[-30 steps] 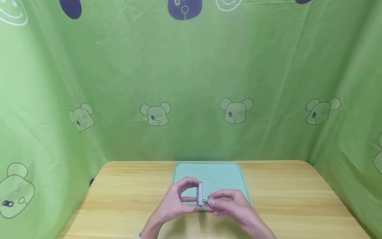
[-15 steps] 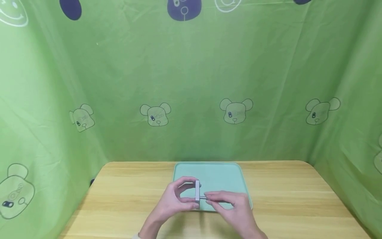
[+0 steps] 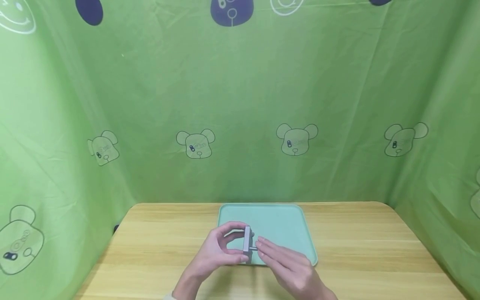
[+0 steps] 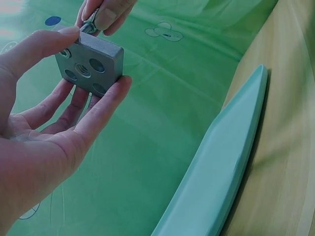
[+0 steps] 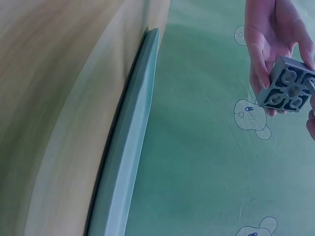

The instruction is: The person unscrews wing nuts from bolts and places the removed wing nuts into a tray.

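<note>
A square grey metal block (image 3: 247, 239) is held on edge above the tray by my left hand (image 3: 213, 252), thumb below and fingers above in the head view. The left wrist view shows round holes near the block's corners and a threaded one (image 4: 82, 71) in its middle. From the block's right side a metal screw (image 3: 253, 248) sticks out, at a corner hole in the right wrist view. My right hand (image 3: 290, 264) pinches the screw's outer end between thumb and fingers, as the left wrist view shows. How deep the screw sits is hidden.
Beneath both hands a light green tray (image 3: 277, 221) lies on the wood-grain table (image 3: 360, 246). Green cloth (image 3: 240, 91) printed with bear heads surrounds the table at the back and sides.
My right hand has turned about the screw; its fingers were curled at the screw's end and now lie straighter and closer together. The block has shifted slightly left in my left hand.
</note>
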### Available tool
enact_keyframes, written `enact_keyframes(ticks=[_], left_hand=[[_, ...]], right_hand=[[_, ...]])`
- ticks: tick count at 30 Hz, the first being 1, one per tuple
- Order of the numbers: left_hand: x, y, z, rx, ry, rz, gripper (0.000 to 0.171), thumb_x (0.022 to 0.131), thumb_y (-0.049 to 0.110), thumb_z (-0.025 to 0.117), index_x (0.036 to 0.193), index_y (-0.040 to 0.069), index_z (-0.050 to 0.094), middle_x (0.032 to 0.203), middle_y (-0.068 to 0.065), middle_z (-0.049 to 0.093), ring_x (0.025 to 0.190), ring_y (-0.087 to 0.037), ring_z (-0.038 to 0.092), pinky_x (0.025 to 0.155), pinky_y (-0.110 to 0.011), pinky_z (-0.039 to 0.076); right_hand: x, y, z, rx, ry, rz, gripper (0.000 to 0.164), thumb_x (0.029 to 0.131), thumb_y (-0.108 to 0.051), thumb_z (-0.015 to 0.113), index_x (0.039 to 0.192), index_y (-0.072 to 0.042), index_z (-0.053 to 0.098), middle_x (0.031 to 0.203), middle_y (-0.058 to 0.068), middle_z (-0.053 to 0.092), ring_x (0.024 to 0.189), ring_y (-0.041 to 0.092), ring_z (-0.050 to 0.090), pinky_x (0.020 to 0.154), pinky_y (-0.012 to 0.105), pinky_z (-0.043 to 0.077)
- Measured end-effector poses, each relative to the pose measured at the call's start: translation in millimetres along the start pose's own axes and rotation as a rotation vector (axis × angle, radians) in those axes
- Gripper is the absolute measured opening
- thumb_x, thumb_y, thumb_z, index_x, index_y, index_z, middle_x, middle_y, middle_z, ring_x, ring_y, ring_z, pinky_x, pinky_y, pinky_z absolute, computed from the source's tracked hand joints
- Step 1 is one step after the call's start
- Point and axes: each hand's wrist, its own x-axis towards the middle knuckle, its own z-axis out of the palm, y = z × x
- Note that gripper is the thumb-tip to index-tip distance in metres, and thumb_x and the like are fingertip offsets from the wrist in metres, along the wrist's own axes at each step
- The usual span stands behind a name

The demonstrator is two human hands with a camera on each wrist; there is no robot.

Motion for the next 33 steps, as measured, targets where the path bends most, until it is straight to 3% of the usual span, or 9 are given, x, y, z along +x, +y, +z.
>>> enact_keyframes(ticks=[6,11,14,19,21,22,25,29,33], left_hand=[[0.5,-2.9,-3.1,-0.012,-0.01,0.04,0.064,0.079,-0.008,0.076,0.138,-0.007,0.052,0.139,-0.027,0.051,0.131,-0.044,0.052,0.096,-0.051,0.059],[0.8,-1.7,-3.0,-0.013,0.025,0.024,0.064,0.078,-0.01,0.077,0.137,-0.008,0.052,0.139,-0.031,0.049,0.131,-0.039,0.053,0.098,-0.053,0.058],[1.1,-0.4,-2.5,0.001,0.039,0.018,0.065,0.077,-0.01,0.078,0.137,-0.007,0.052,0.14,-0.029,0.049,0.132,-0.038,0.053,0.098,-0.054,0.058],[2.0,-1.0,-1.1,0.059,0.044,0.042,0.066,0.076,-0.01,0.078,0.137,-0.005,0.053,0.14,-0.023,0.051,0.134,-0.039,0.051,0.101,-0.052,0.057],[2.1,-2.2,-0.5,0.086,0.043,0.057,0.065,0.075,-0.01,0.078,0.136,-0.004,0.054,0.14,-0.024,0.051,0.133,-0.04,0.051,0.101,-0.051,0.057],[2.0,-2.8,-0.2,0.101,0.04,0.065,0.065,0.075,-0.01,0.078,0.135,-0.003,0.055,0.139,-0.024,0.051,0.133,-0.041,0.051,0.101,-0.051,0.057],[2.2,-4.9,0.7,0.135,0.029,0.08,0.063,0.076,-0.008,0.079,0.134,-0.002,0.056,0.138,-0.023,0.052,0.133,-0.045,0.049,0.1,-0.05,0.058],[2.9,-6.9,1.8,0.172,0.022,0.087,0.063,0.077,-0.006,0.08,0.134,0.001,0.057,0.138,-0.02,0.054,0.133,-0.045,0.049,0.1,-0.049,0.059],[3.0,-8.7,2.1,0.193,0.022,0.078,0.063,0.077,-0.005,0.081,0.135,0.003,0.057,0.139,-0.026,0.052,0.132,-0.037,0.052,0.1,-0.048,0.059]], right_hand=[[-4,-2,0,0.001,-0.024,0.074,0.018,0.101,0.001,0.06,0.1,0.01,0.076,0.098,0.026,0.074,0.081,0.035,0.076,0.07,0.033,0.067],[-13,-4,2,0.137,0.021,0.309,0.02,0.09,-0.008,0.078,0.1,0.01,0.076,0.106,0.027,0.073,0.093,0.039,0.074,0.086,0.035,0.064],[-21,-10,-3,0.292,0.023,0.654,0.027,0.084,-0.002,0.082,0.108,0.007,0.075,0.112,0.024,0.073,0.101,0.033,0.074,0.093,0.033,0.061],[-23,-16,-11,0.635,-0.017,1.49,0.028,0.091,-0.004,0.076,0.117,0.005,0.071,0.111,0.017,0.075,0.095,0.026,0.075,0.083,0.038,0.065],[-23,-14,-14,0.754,-0.035,1.711,0.033,0.094,-0.011,0.074,0.121,0.008,0.068,0.111,0.019,0.074,0.096,0.03,0.075,0.084,0.043,0.065],[-23,-13,-14,0.807,-0.05,1.774,0.036,0.095,-0.012,0.072,0.123,0.011,0.065,0.111,0.022,0.073,0.097,0.033,0.074,0.085,0.045,0.065],[-26,-11,-16,0.934,-0.106,1.874,0.04,0.098,-0.016,0.07,0.125,0.012,0.063,0.114,0.024,0.072,0.102,0.034,0.073,0.089,0.046,0.064],[-29,-10,-16,1.02,-0.139,1.902,0.037,0.098,-0.016,0.07,0.123,0.01,0.066,0.115,0.022,0.072,0.104,0.034,0.072,0.089,0.043,0.064],[-31,-10,-16,1.029,-0.15,1.906,0.033,0.095,-0.014,0.073,0.118,0.009,0.068,0.109,0.026,0.072,0.098,0.031,0.074,0.087,0.041,0.065]])
